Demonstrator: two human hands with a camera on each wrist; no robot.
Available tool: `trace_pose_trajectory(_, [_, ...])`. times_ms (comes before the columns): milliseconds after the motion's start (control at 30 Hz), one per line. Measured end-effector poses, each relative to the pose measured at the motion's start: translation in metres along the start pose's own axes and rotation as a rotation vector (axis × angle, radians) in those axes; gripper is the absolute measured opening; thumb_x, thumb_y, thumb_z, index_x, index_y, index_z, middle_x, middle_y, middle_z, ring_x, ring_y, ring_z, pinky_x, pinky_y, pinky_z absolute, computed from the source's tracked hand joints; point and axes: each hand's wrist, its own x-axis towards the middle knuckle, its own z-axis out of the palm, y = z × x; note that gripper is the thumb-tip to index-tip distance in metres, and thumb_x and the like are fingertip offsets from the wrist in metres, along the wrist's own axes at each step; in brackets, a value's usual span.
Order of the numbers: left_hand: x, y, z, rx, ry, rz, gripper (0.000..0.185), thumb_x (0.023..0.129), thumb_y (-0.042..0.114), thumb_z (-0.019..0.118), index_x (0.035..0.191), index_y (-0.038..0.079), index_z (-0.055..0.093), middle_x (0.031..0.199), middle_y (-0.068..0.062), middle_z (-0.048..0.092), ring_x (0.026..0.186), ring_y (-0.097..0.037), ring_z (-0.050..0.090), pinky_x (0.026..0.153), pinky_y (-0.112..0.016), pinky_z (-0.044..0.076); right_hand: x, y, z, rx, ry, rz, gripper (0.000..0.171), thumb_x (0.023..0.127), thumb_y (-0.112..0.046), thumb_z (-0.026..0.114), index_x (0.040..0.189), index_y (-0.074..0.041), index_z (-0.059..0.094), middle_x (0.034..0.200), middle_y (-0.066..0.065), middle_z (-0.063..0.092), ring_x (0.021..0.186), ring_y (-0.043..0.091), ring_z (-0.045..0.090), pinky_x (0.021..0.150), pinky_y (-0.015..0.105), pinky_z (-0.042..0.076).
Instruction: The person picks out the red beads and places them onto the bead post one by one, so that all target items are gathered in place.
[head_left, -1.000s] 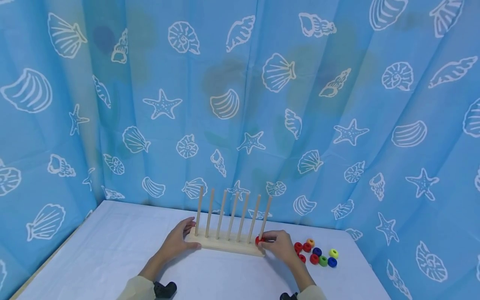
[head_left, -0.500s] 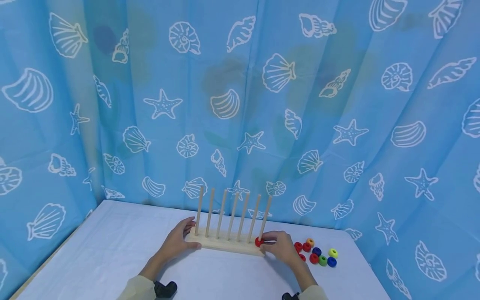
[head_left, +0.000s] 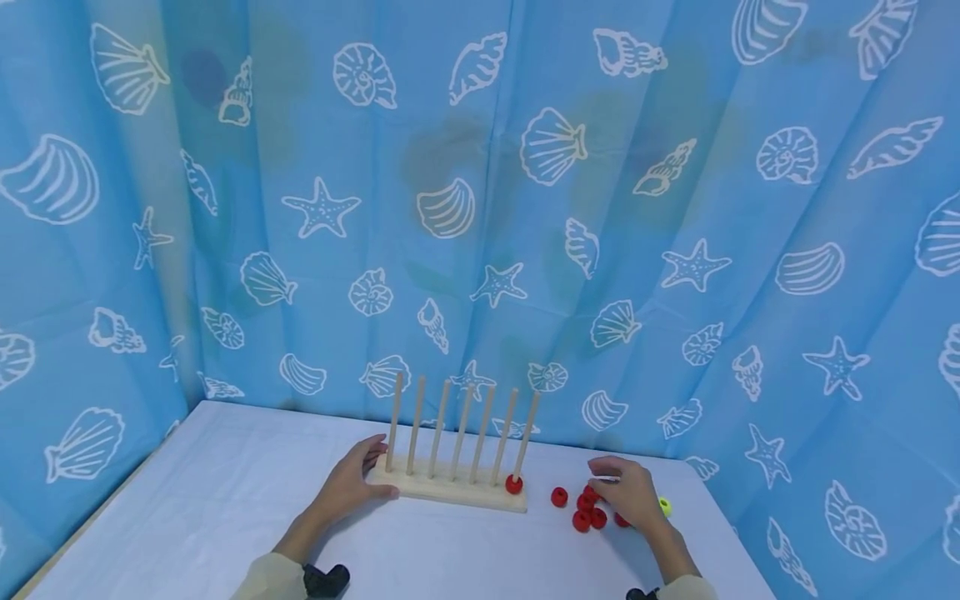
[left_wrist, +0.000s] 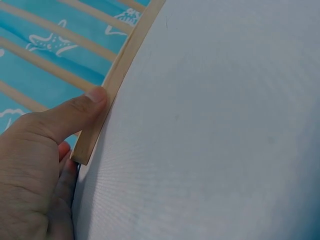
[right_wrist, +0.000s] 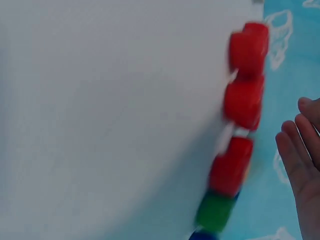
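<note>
Beads (head_left: 587, 510) right of the rack (head_left: 450, 492) look light, hard, apt to roll; pinch one by its sides. Right hand (head_left: 628, 493) hovers over them, fingers loose; left hand (head_left: 352, 483) holds the rack's end, thumb pressed on.

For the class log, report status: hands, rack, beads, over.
Left hand steadies wooden rack. One red bead seated on end peg. Right hand open over loose beads. Nothing blocking.

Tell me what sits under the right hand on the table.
The right hand hovers over loose beads: red beads show at its left edge, a yellow-green bead at its right. Any beads beneath the palm are covered.
</note>
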Motion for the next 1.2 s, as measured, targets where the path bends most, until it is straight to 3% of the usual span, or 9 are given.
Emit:
trace_pose_trajectory(233, [0.0, -0.002, 0.001, 0.004, 0.001, -0.009, 0.094, 0.051, 0.044, 0.079, 0.13, 0.018, 0.037, 0.119, -0.001, 0.049, 0.114, -0.02, 0.044, 0.095, -0.038, 0.039, 0.001, 0.024, -0.004, -0.118, 0.006, 0.057, 0.032, 0.072, -0.011, 0.07, 0.102, -0.013, 0.063, 0.095, 0.002, 0.062, 0.089, 0.021, 0.058, 0.073, 0.035, 0.053])
trace_pose_trajectory(400, [0.0, -0.003, 0.0, -0.001, -0.009, -0.024, 0.094, 0.049, 0.046, 0.079, 0.13, 0.021, 0.037, 0.12, 0.002, 0.048, 0.115, -0.016, 0.044, 0.097, -0.033, 0.037, 0.003, 0.031, 0.0, -0.118, -0.024, 0.07, 0.032, 0.069, -0.007, 0.071, 0.099, -0.011, 0.064, 0.091, 0.002, 0.062, 0.087, 0.022, 0.058, 0.069, 0.034, 0.054])
trace_pose_trajectory(667, [-0.001, -0.002, 0.0, -0.006, -0.019, -0.007, 0.094, 0.049, 0.046, 0.079, 0.13, 0.018, 0.038, 0.119, 0.002, 0.049, 0.114, -0.015, 0.044, 0.096, -0.03, 0.038, 0.007, 0.041, 0.004, -0.143, -0.027, 0.101, 0.037, 0.064, -0.005, 0.073, 0.099, -0.013, 0.064, 0.092, 0.001, 0.061, 0.087, 0.021, 0.058, 0.07, 0.035, 0.054])
trace_pose_trajectory(967, [-0.001, 0.001, -0.002, 0.002, -0.01, -0.004, 0.093, 0.05, 0.045, 0.079, 0.129, 0.02, 0.038, 0.119, 0.003, 0.049, 0.114, -0.015, 0.044, 0.096, -0.03, 0.038, 0.01, 0.046, 0.007, -0.118, -0.094, 0.128, 0.039, 0.064, -0.017, 0.076, 0.101, -0.015, 0.063, 0.088, -0.003, 0.061, 0.082, 0.014, 0.057, 0.065, 0.031, 0.055])
trace_pose_trajectory(1200, [-0.001, -0.001, -0.002, 0.004, -0.015, 0.002, 0.092, 0.05, 0.047, 0.078, 0.129, 0.021, 0.038, 0.12, 0.003, 0.048, 0.114, -0.014, 0.044, 0.097, -0.029, 0.037, 0.009, 0.042, 0.005, -0.118, -0.044, 0.114, 0.037, 0.066, -0.018, 0.075, 0.101, -0.016, 0.063, 0.089, -0.003, 0.061, 0.085, 0.016, 0.057, 0.068, 0.032, 0.054])
